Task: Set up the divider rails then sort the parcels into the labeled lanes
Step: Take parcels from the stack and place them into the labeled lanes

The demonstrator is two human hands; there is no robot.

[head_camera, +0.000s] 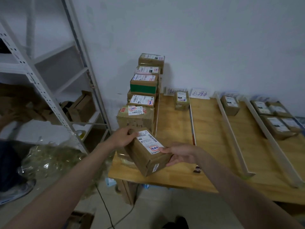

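I hold a brown cardboard parcel (146, 156) with a white shipping label and a red-outlined sticker above the table's near left corner. My left hand (123, 137) grips its far left end; my right hand (179, 153) holds its right side, thumb on the label. Behind it a row of several labeled parcels (142, 99) runs back to the wall. Three pale divider rails (192, 123) (231, 134) (270, 139) lie on the wooden table (211, 164), forming lanes headed by handwritten signs (199, 93). One parcel (181, 100) sits in the first lane, one (230, 104) in the third.
Several parcels (277, 119) fill the rightmost lane. A white metal shelving unit (54, 90) with cardboard boxes stands left of the table. Another person's hand (8, 117) reaches in at the far left. Clear plastic wrap (49, 161) and a cable lie on the floor.
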